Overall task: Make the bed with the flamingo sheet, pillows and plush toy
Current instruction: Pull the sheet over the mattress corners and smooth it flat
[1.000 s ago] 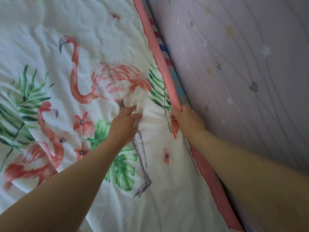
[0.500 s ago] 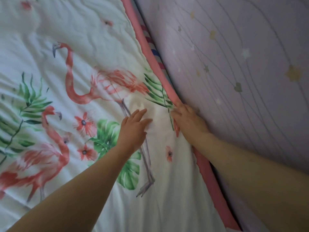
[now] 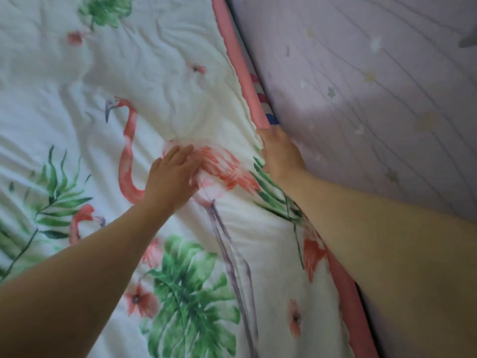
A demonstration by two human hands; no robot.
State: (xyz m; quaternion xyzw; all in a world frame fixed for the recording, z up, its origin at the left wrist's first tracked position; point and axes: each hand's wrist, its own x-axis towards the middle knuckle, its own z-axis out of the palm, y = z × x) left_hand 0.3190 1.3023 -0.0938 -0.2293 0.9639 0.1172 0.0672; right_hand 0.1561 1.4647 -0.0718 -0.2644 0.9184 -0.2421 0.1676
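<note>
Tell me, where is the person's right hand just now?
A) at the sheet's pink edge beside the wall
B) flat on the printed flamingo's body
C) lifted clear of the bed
A: the right hand sits at the flamingo sheet's pink edge, against the wall.

soft, even daylight with a brighter patch on the wall (image 3: 335, 120) at 2 o'clock, faint shadows under the forearms, motion blur throughout, wide-angle stretching toward the edges.

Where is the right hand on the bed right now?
In the head view the right hand is right of centre, at the flamingo sheet's pink border where it meets the wall, with the left hand flat on the sheet beside it.
</note>
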